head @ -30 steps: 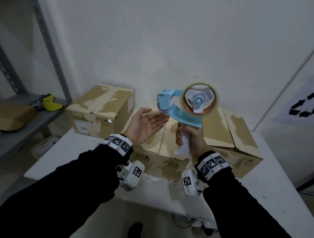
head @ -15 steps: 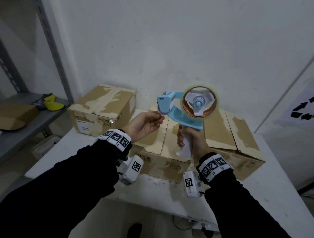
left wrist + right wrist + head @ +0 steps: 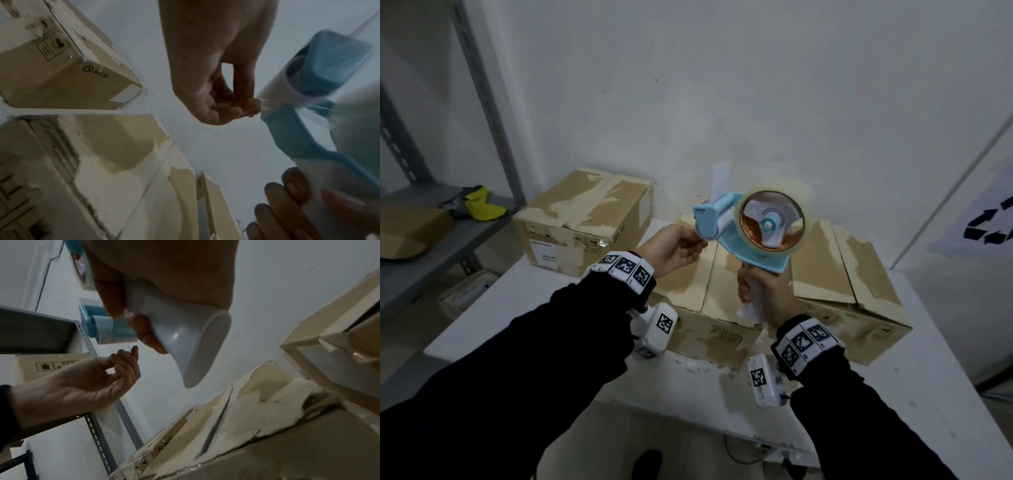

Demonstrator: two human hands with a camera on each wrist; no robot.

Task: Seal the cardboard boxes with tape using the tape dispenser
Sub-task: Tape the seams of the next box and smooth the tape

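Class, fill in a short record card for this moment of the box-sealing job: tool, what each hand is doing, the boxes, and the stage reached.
Tool: tape dispenser, blue, clear roll, held above the boxes
Right hand: grips the white handle
Left hand: pinches the tape end at the dispenser's front
Boxes: cardboard boxes on the white table, flaps closed
Stage: no tape touching a box yet

head: looks forward and down over both forearms at the table [image 3: 945, 342], mid-range | left wrist: close, aimed up past the left hand [image 3: 216, 65] toward the wall | right wrist: close, aimed up under the right hand [image 3: 164, 272] | shared: tape dispenser [image 3: 750, 229], boxes [image 3: 585, 219]
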